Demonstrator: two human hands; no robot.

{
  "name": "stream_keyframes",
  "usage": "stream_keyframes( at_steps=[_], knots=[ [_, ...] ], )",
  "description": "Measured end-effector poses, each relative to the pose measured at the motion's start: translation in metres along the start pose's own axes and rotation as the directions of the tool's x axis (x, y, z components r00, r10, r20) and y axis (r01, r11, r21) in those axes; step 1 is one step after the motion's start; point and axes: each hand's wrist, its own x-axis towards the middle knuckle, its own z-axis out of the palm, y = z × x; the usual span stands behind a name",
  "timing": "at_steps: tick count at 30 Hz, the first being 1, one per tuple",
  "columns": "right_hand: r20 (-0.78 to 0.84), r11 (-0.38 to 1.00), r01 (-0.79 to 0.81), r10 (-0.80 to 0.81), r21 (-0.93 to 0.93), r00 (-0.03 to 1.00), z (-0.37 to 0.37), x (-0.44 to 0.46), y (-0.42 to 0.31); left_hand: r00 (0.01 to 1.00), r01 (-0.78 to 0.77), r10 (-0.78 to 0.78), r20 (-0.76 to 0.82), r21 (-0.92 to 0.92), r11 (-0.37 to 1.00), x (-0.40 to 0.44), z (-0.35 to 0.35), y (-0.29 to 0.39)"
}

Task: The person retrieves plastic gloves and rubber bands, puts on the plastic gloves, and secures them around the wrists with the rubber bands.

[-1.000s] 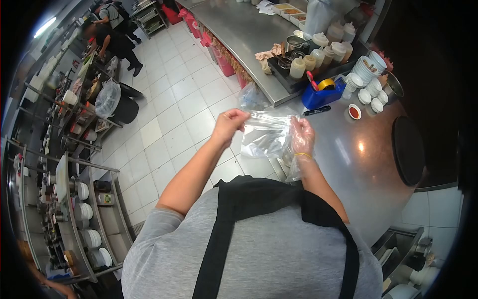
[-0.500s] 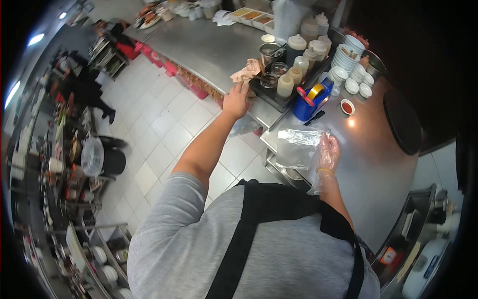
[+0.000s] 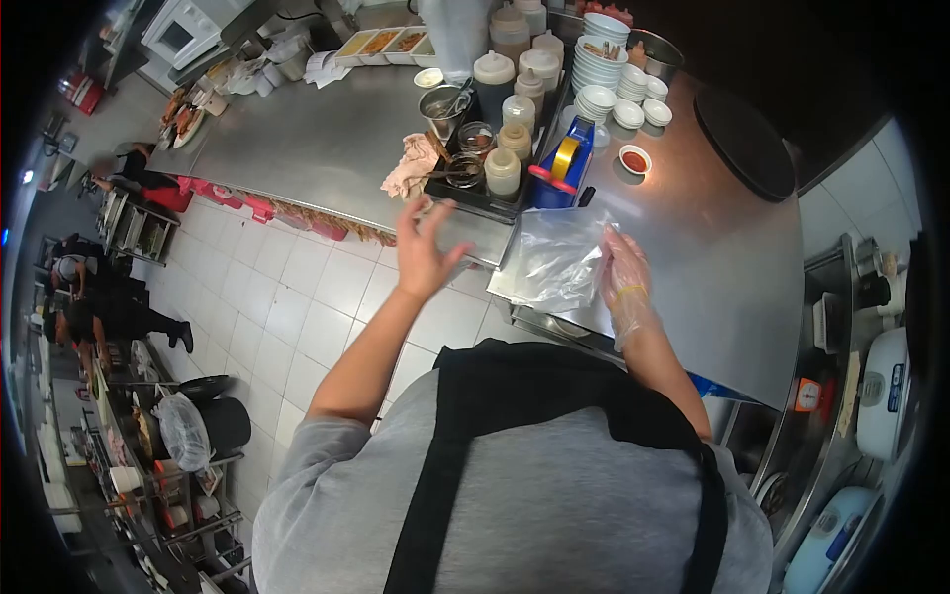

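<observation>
Beside the surface, my right fingers are pinching a seemingly unfilled bag, my left fingers hovering open.

1. Bag: thin clear plastic, crinkled and glossy.
2. Glove: clear plastic film, wrinkled, shiny.
3. Counter: smooth metal, softly reflective.
4. Rag: rumpled cloth, matt.
5. Squeeze bottles: translucent plastic, smooth.
6. Small bowls: smooth, glossy.
7. Apron: matt cloth.
8. Floor tiles: smooth, faintly shiny.
</observation>
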Motion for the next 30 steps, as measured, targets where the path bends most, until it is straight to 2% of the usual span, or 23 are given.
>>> stream_keyframes(
  at_steps=[1, 2, 4, 5, 7, 8, 10, 12, 14, 15, 16, 17, 19, 20, 21, 22, 23, 24, 25, 26, 27, 29, 30],
  knots=[
    [0.024, 1.000, -0.018, 0.018, -0.002, 1.000, -0.003, 0.007, 0.005, 0.994, -0.107, 0.107, 0.028, -0.013, 0.994, 0.002, -0.005, 0.023],
    [0.052, 0.999, -0.038, 0.039, -0.009, 0.998, -0.006, 0.012, 0.007, 0.958, -0.280, 0.280, 0.058, -0.009, 0.960, 0.008, -0.006, 0.036],
    [0.110, 0.997, -0.067, 0.071, -0.040, 0.991, -0.004, 0.019, 0.009, 0.803, -0.588, 0.585, 0.117, -0.008, 0.809, 0.018, -0.009, 0.059],
    [0.140, 0.995, -0.081, 0.088, -0.055, 0.986, -0.005, 0.021, 0.010, 0.768, -0.609, 0.607, 0.204, -0.057, 0.791, 0.023, -0.013, 0.070],
    [0.192, 0.952, -0.164, 0.217, -0.260, 0.957, -0.017, 0.033, 0.009, 0.668, -0.648, 0.652, 0.358, -0.152, 0.747, 0.042, -0.019, 0.088],
    [0.218, 0.917, -0.178, 0.267, -0.357, 0.939, -0.019, 0.041, 0.003, 0.668, -0.608, 0.628, 0.399, -0.195, 0.770, 0.042, -0.016, 0.089],
    [0.204, 0.886, -0.109, 0.221, -0.450, 0.954, -0.012, 0.039, -0.025, 0.687, -0.386, 0.405, 0.604, -0.169, 0.907, 0.035, -0.025, 0.079],
    [0.243, 0.792, 0.025, 0.157, -0.610, 0.957, -0.016, 0.057, -0.066, 0.775, -0.006, 0.077, 0.628, -0.115, 0.993, 0.013, -0.037, 0.050],
    [0.317, 0.828, 0.172, 0.007, -0.534, 0.949, -0.028, 0.084, -0.099, 0.694, 0.202, -0.239, 0.679, 0.135, 0.970, -0.026, -0.052, 0.020],
    [0.348, 0.800, 0.261, -0.070, -0.540, 0.935, -0.023, 0.093, -0.125, 0.593, 0.373, -0.358, 0.721, 0.148, 0.916, -0.056, -0.056, -0.001],
    [0.374, 0.765, 0.340, -0.141, -0.546, 0.917, -0.020, 0.097, -0.153, 0.524, 0.464, -0.475, 0.707, 0.231, 0.855, -0.067, -0.071, 0.014],
    [0.415, 0.752, 0.437, -0.238, -0.494, 0.878, -0.019, 0.112, -0.176, 0.299, 0.780, -0.574, 0.762, 0.152, 0.607, -0.096, -0.073, 0.006],
    [0.513, 0.696, 0.610, -0.390, -0.379, 0.765, 0.005, 0.124, -0.220, 0.194, 0.968, -0.626, 0.755, -0.043, 0.248, -0.135, -0.078, 0.022],
    [0.572, 0.658, 0.682, -0.439, -0.319, 0.693, 0.023, 0.119, -0.246, 0.219, 0.973, -0.642, 0.735, -0.116, 0.199, -0.146, -0.078, 0.028],
    [0.545, 0.640, 0.678, -0.446, -0.360, 0.710, 0.043, 0.112, -0.262, 0.237, 0.971, -0.660, 0.713, -0.189, 0.145, -0.158, -0.075, 0.036],
    [0.598, 0.508, 0.776, -0.507, -0.374, 0.620, 0.057, 0.117, -0.275, 0.249, 0.961, -0.680, 0.689, -0.263, 0.085, -0.168, -0.073, 0.044],
    [0.664, 0.437, 0.872, -0.587, -0.222, 0.463, 0.071, 0.129, -0.279, 0.254, 0.950, -0.683, 0.685, -0.310, 0.042, -0.175, -0.073, 0.050],
    [0.707, 0.327, 0.931, -0.619, -0.163, 0.341, 0.089, 0.129, -0.285, 0.267, 0.931, -0.688, 0.675, -0.366, 0.002, -0.178, -0.070, 0.055],
    [0.732, 0.348, 0.933, -0.610, -0.097, 0.304, 0.108, 0.128, -0.286, 0.286, 0.904, -0.695, 0.660, -0.426, -0.033, -0.182, -0.065, 0.058],
    [0.752, 0.367, 0.930, -0.605, -0.027, 0.260, 0.128, 0.126, -0.286, 0.300, 0.907, -0.753, 0.585, -0.421, 0.035, -0.188, -0.059, 0.057],
    [0.769, 0.382, 0.923, -0.604, 0.046, 0.211, 0.147, 0.123, -0.287, 0.274, 0.905, -0.799, 0.535, -0.424, 0.027, -0.182, -0.061, 0.066],
    [0.844, 0.251, 0.963, -0.491, -0.101, 0.217, 0.182, 0.117, -0.292, 0.226, 0.900, -0.876, 0.426, -0.435, 0.020, -0.155, -0.073, 0.085],
    [0.852, 0.124, 0.989, -0.507, -0.078, 0.131, 0.202, 0.095, -0.295, 0.256, 0.879, -0.893, 0.370, -0.473, 0.056, -0.152, -0.074, 0.083]
  ],
)
